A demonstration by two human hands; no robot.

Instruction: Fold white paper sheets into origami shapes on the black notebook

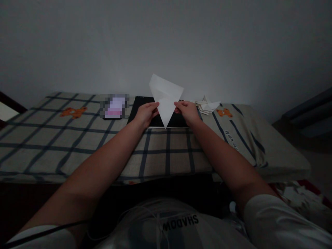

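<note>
Left hand (146, 114) and right hand (190, 111) pinch white paper (167, 98). I read "SHADOW" on the shirt (186, 233), "the world" on the tablecloth (168, 147).

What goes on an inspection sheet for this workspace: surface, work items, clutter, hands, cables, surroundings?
Surface: checked tablecloth, creased at right.
Job's things: folded white paper, tip downward, above a flat black item.
Clutter: pixelated phone-like object left; folded papers right.
Hands: left hand and right hand pinch the paper's opposite edges.
Cables: pale cord on shirt; dark cord or strap across left sleeve.
Surroundings: wall behind; paper scraps lower right.
</note>
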